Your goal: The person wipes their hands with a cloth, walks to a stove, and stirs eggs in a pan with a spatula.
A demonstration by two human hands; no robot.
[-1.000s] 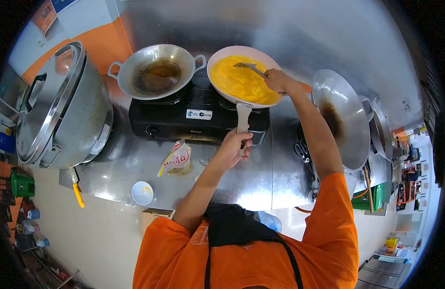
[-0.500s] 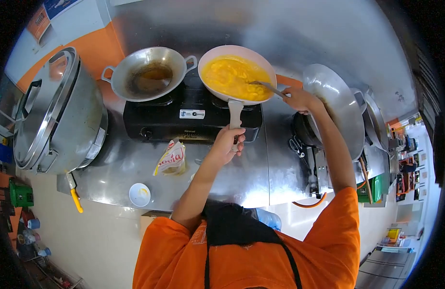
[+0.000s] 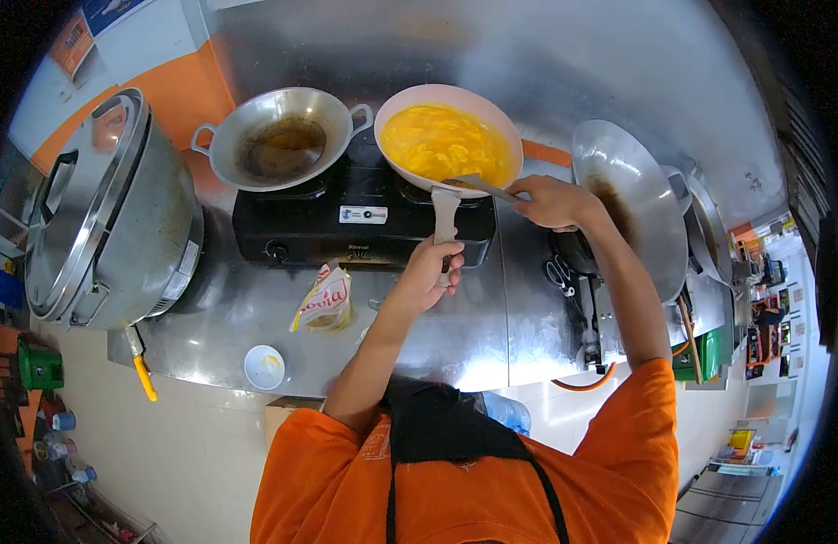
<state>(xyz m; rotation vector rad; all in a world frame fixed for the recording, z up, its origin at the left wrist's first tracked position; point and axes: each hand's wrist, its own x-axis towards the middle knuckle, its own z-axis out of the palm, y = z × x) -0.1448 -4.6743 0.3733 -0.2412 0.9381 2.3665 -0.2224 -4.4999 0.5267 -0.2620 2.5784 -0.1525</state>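
Note:
My left hand (image 3: 428,272) is wrapped round the beige handle of a frying pan (image 3: 507,136), which sits on the right burner of a black gas stove (image 3: 296,227). Yellow egg (image 3: 441,140), partly set in folds and still runny, covers the pan's floor. Closed round a spatula (image 3: 500,190), my right hand (image 3: 557,201) is just right of the pan. The spatula's blade lies over the near rim, close to where the handle joins. On the left burner rests a two-handled wok (image 3: 228,145) with dark oil in its bottom.
A large metal cooker (image 3: 138,218) stands at the left, a yellow-handled knife (image 3: 141,363) near it at the counter edge. In front of the stove are an opened packet (image 3: 324,299) and a small white bowl (image 3: 265,367). Scissors (image 3: 561,275) and a big wok (image 3: 650,208) are on the right.
My right hand has drawn the spatula out of the egg, toward me, to the pan's near rim. The egg's folds have shifted. My left hand keeps its hold on the handle.

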